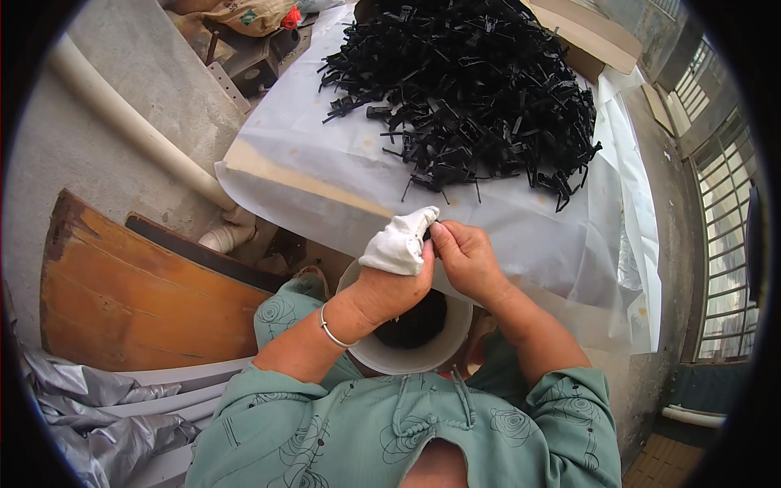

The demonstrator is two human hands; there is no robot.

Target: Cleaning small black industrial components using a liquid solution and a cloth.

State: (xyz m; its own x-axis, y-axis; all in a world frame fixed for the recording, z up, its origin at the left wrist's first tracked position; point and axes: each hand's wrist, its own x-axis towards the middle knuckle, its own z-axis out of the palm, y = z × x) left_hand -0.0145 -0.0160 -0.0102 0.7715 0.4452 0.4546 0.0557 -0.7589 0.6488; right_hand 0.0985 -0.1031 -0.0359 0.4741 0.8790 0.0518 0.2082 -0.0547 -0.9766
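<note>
My left hand [397,248], wrapped over the fingers in a white cloth [394,244], is closed around a small black plastic part [428,233], most of it hidden by the fingers. Thumb and forefinger of my right hand [472,259] pinch the same part from the other side. Both hands meet above a white bucket [461,325] between my knees, with dark pieces [413,324] lying inside. Beyond them, a large heap of black plastic parts [480,98] with thin stems covers the far part of the table.
White plastic sheeting [301,150] covers the table [325,191]. At the back right a cardboard flap [594,37] borders the heap. An orange-brown wooden board [146,293] leans at the left, near a pale pipe [138,122]. Silver sheeting [89,407] lies lower left; a barred window [724,236] is at right.
</note>
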